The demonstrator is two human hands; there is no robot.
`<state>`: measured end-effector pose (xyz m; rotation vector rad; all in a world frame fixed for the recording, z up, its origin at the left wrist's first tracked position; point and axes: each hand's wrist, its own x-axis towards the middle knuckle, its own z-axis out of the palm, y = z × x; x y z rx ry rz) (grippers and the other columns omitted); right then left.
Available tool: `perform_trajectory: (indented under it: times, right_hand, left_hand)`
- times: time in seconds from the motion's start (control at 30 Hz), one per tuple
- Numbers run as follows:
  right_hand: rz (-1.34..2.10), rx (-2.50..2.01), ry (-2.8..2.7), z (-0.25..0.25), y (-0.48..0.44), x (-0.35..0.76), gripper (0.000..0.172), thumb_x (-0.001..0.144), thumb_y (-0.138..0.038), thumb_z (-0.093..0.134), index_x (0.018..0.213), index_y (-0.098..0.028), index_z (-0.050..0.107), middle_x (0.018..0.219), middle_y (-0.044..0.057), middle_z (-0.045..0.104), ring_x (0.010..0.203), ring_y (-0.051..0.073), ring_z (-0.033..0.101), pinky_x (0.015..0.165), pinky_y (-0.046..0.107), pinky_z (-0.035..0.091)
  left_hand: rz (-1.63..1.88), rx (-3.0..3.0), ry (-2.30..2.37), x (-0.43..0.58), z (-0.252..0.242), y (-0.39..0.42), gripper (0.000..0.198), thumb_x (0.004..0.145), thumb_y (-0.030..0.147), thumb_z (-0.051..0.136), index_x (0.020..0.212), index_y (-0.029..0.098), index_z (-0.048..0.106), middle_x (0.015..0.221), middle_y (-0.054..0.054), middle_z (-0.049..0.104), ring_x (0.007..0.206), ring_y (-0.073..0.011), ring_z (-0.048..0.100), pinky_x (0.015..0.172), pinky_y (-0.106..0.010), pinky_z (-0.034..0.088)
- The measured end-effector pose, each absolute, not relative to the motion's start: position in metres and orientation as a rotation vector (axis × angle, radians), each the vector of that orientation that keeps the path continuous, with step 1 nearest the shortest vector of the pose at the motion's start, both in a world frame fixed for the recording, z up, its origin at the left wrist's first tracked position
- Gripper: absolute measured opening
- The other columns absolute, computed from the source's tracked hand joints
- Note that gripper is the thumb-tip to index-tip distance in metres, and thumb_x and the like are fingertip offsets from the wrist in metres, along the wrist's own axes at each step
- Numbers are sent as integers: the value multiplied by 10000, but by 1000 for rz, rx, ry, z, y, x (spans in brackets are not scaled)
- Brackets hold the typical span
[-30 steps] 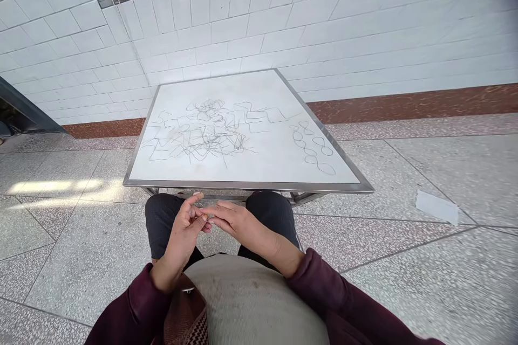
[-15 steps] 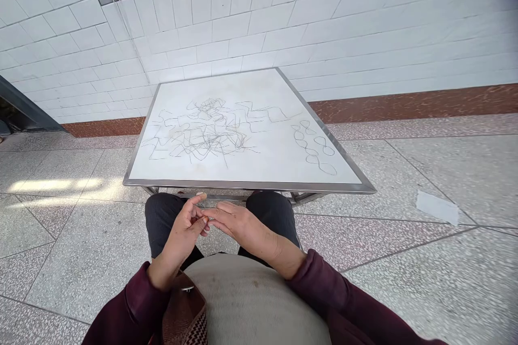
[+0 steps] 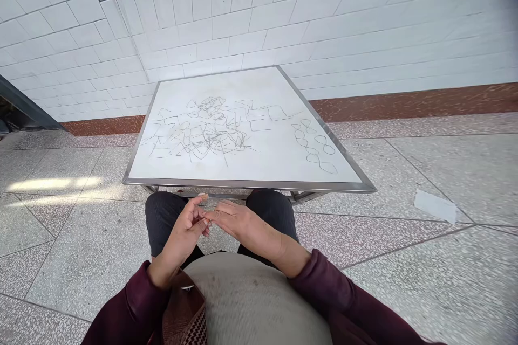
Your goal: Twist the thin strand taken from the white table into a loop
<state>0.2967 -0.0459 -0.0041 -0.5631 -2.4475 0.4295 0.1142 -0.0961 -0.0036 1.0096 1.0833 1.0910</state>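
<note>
Both hands are held up over the knees, just short of the near edge of the worktop (image 3: 243, 184). The left hand (image 3: 182, 232) and the right hand (image 3: 243, 222) are brought together, and the right fingertips (image 3: 211, 217) meet the left fingers at the near middle. Both grips appear closed in a small pinch, but whether a thin wire is held there is too small to tell.

Farther off, on the smooth white top inside its steel frame, lie a scribble-like tangle of thin dark wire (image 3: 208, 129) at centre, angular zigzag wires (image 3: 263, 113) around and beyond it, and a chain of wire loops (image 3: 313, 148) at right.

A fine wire pinched this lightly could be dropped if finger pressure were eased, and it would be hard to spot on the speckled terrazzo floor (image 3: 81, 248). Any cut wire end might prick the skin. Careless pulling at the tangle could snag neighbouring strands, since the springy wires are crossed over each other. The maroon sleeves (image 3: 324, 285) are soft-looking and could catch a wire end.
</note>
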Motion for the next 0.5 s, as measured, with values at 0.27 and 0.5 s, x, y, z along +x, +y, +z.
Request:
perform_trajectory:
  times: [0.27,0.5]
  right_hand:
    - [632,-600,-2319,-12,-44,296,198,1003,-199,471,1119,-211,631,859,35,608,737,149,599,668,267,532]
    - [1174,-796,-2073,-24,-51,287,268,948,-175,480,1202,-238,541,943,32,651,598,102,601,574,244,543]
  left_hand:
    - [1094,1076,1051,114,-7,-96,471,858,304,676,1308,257,547,792,13,519,672,-126,514,640,-273,470]
    - [1218,1018,1122,117,-15,-98,464,892,297,642,1333,221,524,780,23,547,693,-120,515,717,-283,454]
